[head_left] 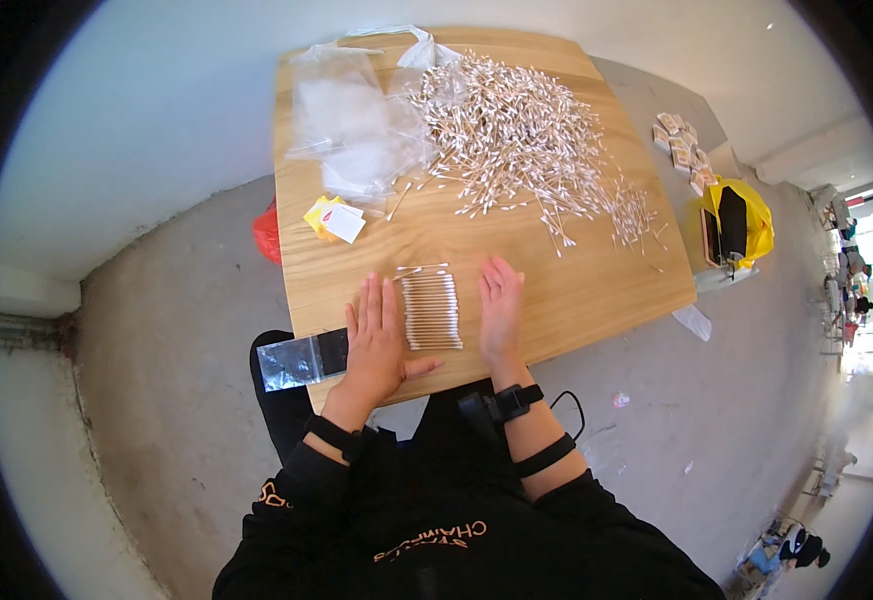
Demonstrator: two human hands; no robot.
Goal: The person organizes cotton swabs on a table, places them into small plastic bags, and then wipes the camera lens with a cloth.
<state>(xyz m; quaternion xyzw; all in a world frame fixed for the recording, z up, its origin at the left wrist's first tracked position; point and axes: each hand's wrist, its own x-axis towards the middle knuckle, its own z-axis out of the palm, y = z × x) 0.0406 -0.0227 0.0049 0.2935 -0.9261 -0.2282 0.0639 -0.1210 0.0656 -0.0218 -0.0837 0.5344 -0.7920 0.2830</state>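
A row of cotton swabs (431,312) lies side by side on the wooden table, sticks running left to right. At its far end a couple of swabs sit slightly askew. My left hand (376,342) rests flat along the row's left side, fingers stretched out and thumb apart, close to the swab tips. To the right of the row is my right hand (500,308), on its edge with fingers extended and a gap between it and the swabs. Neither hand holds anything. Farther off spreads a large heap of loose cotton swabs (516,135).
Clear plastic bags (346,115) lie at the far left, with small white and yellow cards (336,219) nearer. A silvery pouch (291,363) overhangs the near left edge. On the right stand a yellow bag (756,225) and several small packs (686,150). A red bag (268,235) hangs left.
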